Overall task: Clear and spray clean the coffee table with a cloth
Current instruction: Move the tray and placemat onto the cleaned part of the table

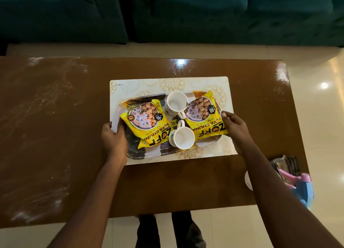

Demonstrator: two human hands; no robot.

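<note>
The single wide-angle head camera looked steeply down on the glossy brown wooden coffee table (55, 136), facing the dark teal upholstered sofa (204, 14) beyond the grip. At arm's length, mid-frame, the left hand (113, 139) and right hand (235, 128) held the ends of the white leaf-patterned tray (152, 153); the person's dark-trousered legs (167, 229) showed nearer than the grip.

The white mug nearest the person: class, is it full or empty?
Empty: the mug stands upright on the tray, its bare white inside showing no liquid.
</note>
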